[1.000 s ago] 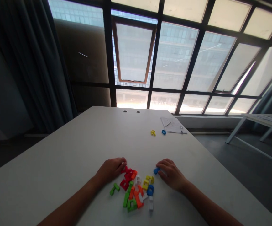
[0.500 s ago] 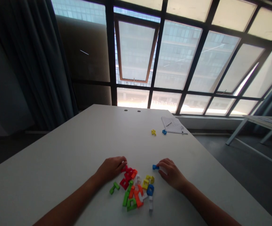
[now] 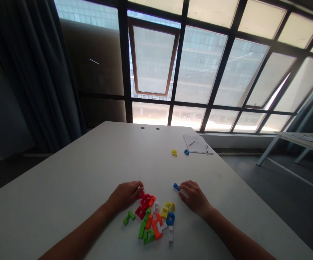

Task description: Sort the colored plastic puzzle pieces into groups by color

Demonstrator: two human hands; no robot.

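Evidently, as seen in the head view, a white table (image 3: 91, 173) is worked upon by two bare hands, with an assortment of coloured plastic pieces set between them. By the right hand (image 3: 193, 196), a small blue piece (image 3: 176, 186) is pinched at its near end between fingertips and thumb, its far end being pointed forward and leftward, beyond the cluster's far right side. The left hand (image 3: 126, 194) is rested at the far left edge of the cluster, its curled fingertips placed against or just beside the outermost of the red pieces (image 3: 145, 202); whether anything is gripped there cannot be told (the fingertips are partly hidden). Nearer the wearer, orange pieces (image 3: 157, 230), green pieces (image 3: 149, 237) and white pieces (image 3: 171, 234) are crowded together, several touching, while yellow pieces (image 3: 164, 212) and a ring-like blue block (image 3: 170, 219) are grouped along the right side. One angular green block (image 3: 129, 217) is set apart to the left, near the left forearm. Farther up the table, well apart from the hands, a yellow figure (image 3: 174, 153) and a blue figure (image 3: 186, 152) are placed near sheets of paper (image 3: 198, 146), on which a pen (image 3: 191, 143) is laid. Behind, the scene is bounded by a dark-framed window (image 3: 153, 59) and a curtain (image 3: 64, 90).
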